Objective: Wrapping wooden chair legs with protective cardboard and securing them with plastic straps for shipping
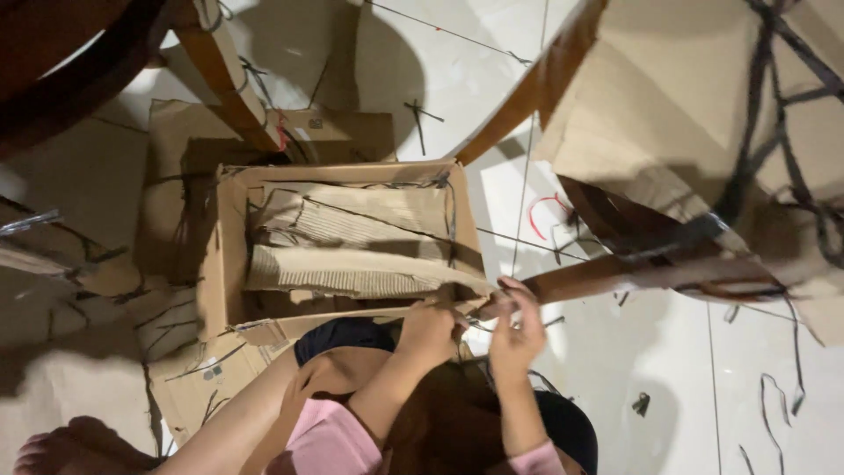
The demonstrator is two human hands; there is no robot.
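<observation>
Left hand (429, 327) closed on the end of a wooden chair leg (615, 274), at the cardboard box (230, 255) rim. Right hand (517, 332) fingers half-curled, pinching a thin black strap (479, 324) there. Leg looks stiff, heavy; strap light, limp, best gripped near the end. Cardboard crowds left; bare tile floor (668, 369) right.
</observation>
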